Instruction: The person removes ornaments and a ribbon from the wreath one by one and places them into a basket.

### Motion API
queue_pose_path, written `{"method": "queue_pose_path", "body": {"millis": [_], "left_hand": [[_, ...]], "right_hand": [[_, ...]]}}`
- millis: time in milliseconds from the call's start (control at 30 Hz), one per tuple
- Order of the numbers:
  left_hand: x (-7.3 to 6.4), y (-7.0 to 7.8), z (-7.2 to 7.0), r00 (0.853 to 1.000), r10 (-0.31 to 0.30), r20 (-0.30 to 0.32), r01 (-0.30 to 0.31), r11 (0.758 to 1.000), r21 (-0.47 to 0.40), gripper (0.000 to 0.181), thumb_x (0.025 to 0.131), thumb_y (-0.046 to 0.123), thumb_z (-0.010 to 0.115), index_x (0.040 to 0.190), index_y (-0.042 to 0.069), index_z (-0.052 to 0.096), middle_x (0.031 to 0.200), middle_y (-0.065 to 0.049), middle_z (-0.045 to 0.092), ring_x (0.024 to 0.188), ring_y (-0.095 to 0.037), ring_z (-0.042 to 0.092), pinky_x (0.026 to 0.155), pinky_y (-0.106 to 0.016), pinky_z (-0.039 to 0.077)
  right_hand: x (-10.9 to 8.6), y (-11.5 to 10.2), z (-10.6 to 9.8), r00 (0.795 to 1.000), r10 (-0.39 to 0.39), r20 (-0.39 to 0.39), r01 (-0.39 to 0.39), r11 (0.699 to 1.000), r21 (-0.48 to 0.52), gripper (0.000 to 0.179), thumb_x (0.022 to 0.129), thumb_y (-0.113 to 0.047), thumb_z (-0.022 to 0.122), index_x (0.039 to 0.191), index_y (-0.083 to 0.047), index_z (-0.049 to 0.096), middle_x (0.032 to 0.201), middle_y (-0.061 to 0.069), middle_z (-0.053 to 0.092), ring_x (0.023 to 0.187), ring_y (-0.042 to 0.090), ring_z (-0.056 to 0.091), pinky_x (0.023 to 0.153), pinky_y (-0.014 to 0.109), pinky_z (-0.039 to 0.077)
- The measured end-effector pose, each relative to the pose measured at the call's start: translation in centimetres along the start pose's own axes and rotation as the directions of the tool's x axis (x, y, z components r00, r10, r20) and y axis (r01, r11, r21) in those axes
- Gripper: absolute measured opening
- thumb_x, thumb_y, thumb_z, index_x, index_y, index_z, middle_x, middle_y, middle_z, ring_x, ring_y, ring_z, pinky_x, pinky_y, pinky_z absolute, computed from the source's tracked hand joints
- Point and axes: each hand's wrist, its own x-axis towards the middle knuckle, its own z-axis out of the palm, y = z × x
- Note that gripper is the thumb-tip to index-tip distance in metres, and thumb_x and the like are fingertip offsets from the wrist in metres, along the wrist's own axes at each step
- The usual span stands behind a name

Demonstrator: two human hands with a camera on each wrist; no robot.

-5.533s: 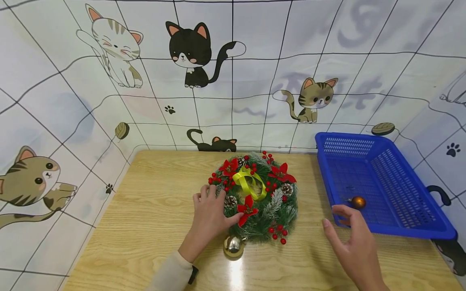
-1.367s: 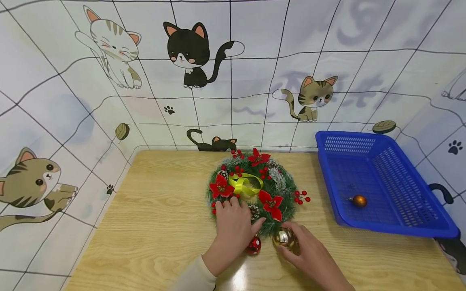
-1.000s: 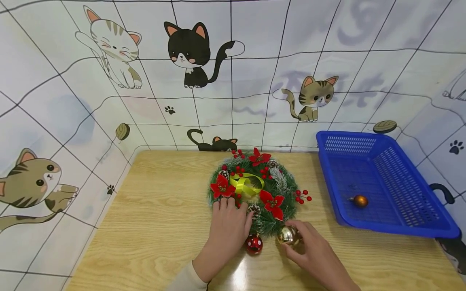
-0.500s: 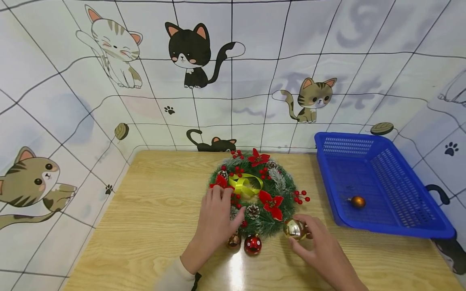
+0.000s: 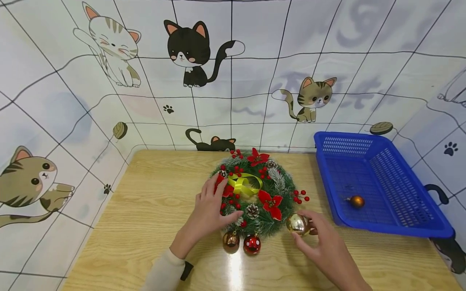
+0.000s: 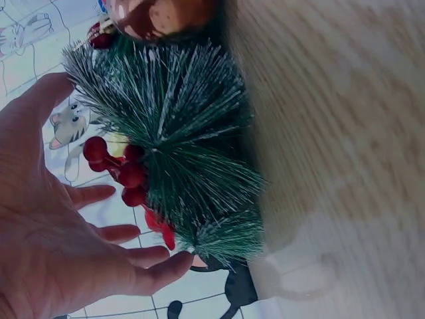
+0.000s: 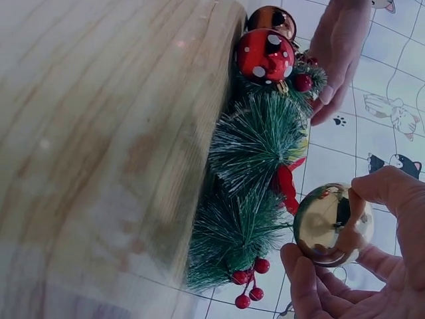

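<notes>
A green Christmas wreath [image 5: 278,210] with red poinsettias, berries, pinecones and a yellow ribbon [image 5: 244,184] in its middle lies on the table. My left hand [image 5: 207,212] is over its left side, fingers spread beside a red poinsettia [image 5: 227,190]; in the left wrist view they bend loosely around the edge without gripping. My right hand [image 5: 327,246] pinches a shiny gold ball ornament [image 5: 297,224] between thumb and fingers, at the wreath's lower right edge. A copper ball ornament [image 5: 231,241] and a red ball ornament with white dots [image 5: 252,244] sit side by side at the front edge.
A blue plastic basket [image 5: 382,230] stands to the right, with a small orange ball ornament [image 5: 357,201] inside. The wooden table [image 5: 153,194] meets a cat-patterned wall covering [image 5: 233,81] at the back and sides.
The wreath has turned counterclockwise since the oldest frame. The gold ball has moved right and slightly up in my right hand. My left hand has shifted left, uncovering the copper ball.
</notes>
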Motion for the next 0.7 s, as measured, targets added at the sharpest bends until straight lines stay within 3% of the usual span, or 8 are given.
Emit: {"method": "queue_pose_path", "body": {"millis": [133,300,533,700], "left_hand": [[0.3,-0.5,0.1,0.997,-0.016,0.07,0.019,0.999,-0.04,0.098,0.093,0.065,0.078,0.169,0.017,0.041,0.178,-0.02,0.018,0.16,-0.054,0.016,0.11,-0.084,0.031],[0.4,-1.1,0.3,0.996,-0.012,0.086,0.016,0.998,-0.056,0.092,0.093,0.068,0.076,0.166,0.021,0.048,0.179,-0.017,0.019,0.16,-0.055,0.014,0.109,-0.086,0.028],[0.3,-1.0,0.0,0.994,-0.023,0.108,0.022,1.0,0.009,0.087,0.094,0.07,0.075,0.161,0.019,0.055,0.177,-0.018,0.024,0.158,-0.054,0.023,0.11,-0.082,0.032],[0.2,-0.8,-0.3,0.994,-0.032,0.102,0.026,0.998,0.056,0.088,0.093,0.07,0.075,0.158,0.014,0.057,0.174,-0.022,0.029,0.155,-0.054,0.029,0.109,-0.079,0.036]], "right_hand": [[0.1,0.1,-0.3,1.0,-0.012,-0.027,0.012,1.0,-0.002,0.059,0.084,-0.012,0.094,0.136,-0.009,0.067,0.11,-0.008,0.067,0.09,0.006,0.063,0.076,0.027,0.055],[0.1,0.2,-0.6,0.999,-0.021,-0.049,0.02,1.0,-0.006,0.062,0.084,-0.012,0.094,0.138,-0.01,0.065,0.113,-0.008,0.066,0.092,0.007,0.062,0.079,0.023,0.054],[0.2,0.0,-0.9,0.997,-0.005,-0.074,0.005,1.0,-0.001,0.064,0.084,-0.011,0.095,0.14,-0.013,0.065,0.114,-0.006,0.065,0.093,0.007,0.062,0.084,0.011,0.049],[0.3,0.1,-1.3,0.997,0.009,-0.082,-0.009,1.0,-0.006,0.061,0.084,-0.011,0.094,0.138,-0.009,0.065,0.113,-0.003,0.065,0.094,0.01,0.062,0.084,0.012,0.05]]}}
